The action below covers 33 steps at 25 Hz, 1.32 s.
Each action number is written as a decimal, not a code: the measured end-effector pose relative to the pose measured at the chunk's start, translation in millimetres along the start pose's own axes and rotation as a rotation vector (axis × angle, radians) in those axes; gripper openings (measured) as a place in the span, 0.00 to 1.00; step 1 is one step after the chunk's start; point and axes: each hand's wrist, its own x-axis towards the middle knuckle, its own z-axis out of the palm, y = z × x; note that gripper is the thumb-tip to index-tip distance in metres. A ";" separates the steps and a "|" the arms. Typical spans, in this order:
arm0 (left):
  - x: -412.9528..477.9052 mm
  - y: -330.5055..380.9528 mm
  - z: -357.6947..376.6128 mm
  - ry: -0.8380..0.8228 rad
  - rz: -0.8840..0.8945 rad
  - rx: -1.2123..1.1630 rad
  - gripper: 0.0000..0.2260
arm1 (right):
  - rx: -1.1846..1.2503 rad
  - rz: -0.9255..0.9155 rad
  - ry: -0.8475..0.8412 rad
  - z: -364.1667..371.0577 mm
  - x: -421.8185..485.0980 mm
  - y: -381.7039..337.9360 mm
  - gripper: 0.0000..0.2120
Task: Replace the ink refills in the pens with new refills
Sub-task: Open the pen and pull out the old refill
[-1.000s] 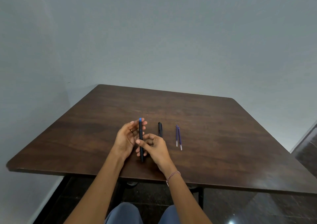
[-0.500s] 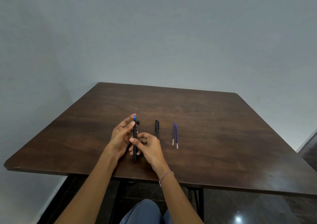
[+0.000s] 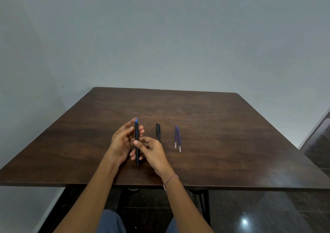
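A dark pen with a blue end (image 3: 136, 134) stands nearly upright above the brown table (image 3: 223, 143), held between both hands. My left hand (image 3: 120, 143) grips its upper part, fingers wrapped around the barrel. My right hand (image 3: 151, 152) pinches the lower half with thumb and fingers. A second black pen (image 3: 158, 132) lies flat just right of my hands, its near end hidden behind my right hand. Two thin purple refills (image 3: 177, 138) lie side by side further right, apart from the pens.
The table's near edge (image 3: 232, 187) runs just below my wrists. A grey wall stands behind the table and a dark glossy floor shows underneath. My knees are under the table.
The pen stays held in both hands at about the same place on the table; the view has shifted slightly. The black pen and refills have not moved.
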 end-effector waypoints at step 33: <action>0.8 -3.8 -4.3 -0.045 0.025 -0.111 0.15 | -0.002 0.001 0.000 0.3 -1.8 -1.1 0.06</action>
